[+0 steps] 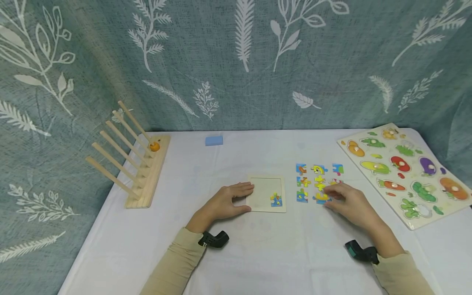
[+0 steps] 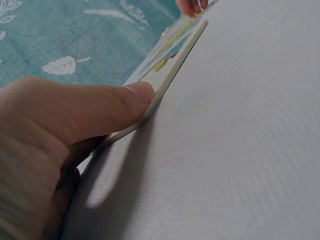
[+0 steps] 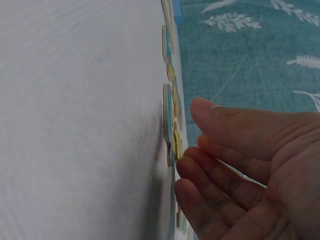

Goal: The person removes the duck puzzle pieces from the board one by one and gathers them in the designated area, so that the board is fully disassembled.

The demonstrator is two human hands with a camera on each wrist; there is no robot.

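Note:
My left hand [image 1: 226,201] rests at the left edge of a square wooden puzzle tray [image 1: 265,183], its thumb [image 2: 135,97] touching the rim near a corner. One joined picture patch, blue and yellow, of puzzle pieces [image 1: 276,200] lies in the tray's lower right corner. My right hand [image 1: 348,203] hovers over loose jigsaw pieces [image 1: 302,196] set out in rows right of the tray. Its fingertips are beside the yellow-and-blue jigsaw piece [image 1: 321,198]; the thumb stands apart from the fingers [image 3: 200,170], and nothing shows between them. This hand hides part of the rows.
A vegetable knob-puzzle board [image 1: 396,176] lies at the right. At the left stands a wooden peg rack [image 1: 155,176] with slanting pegs and a small orange piece [image 1: 154,146] by the far one. A blue block [image 1: 214,141] lies near the table's back edge, before a patterned curtain.

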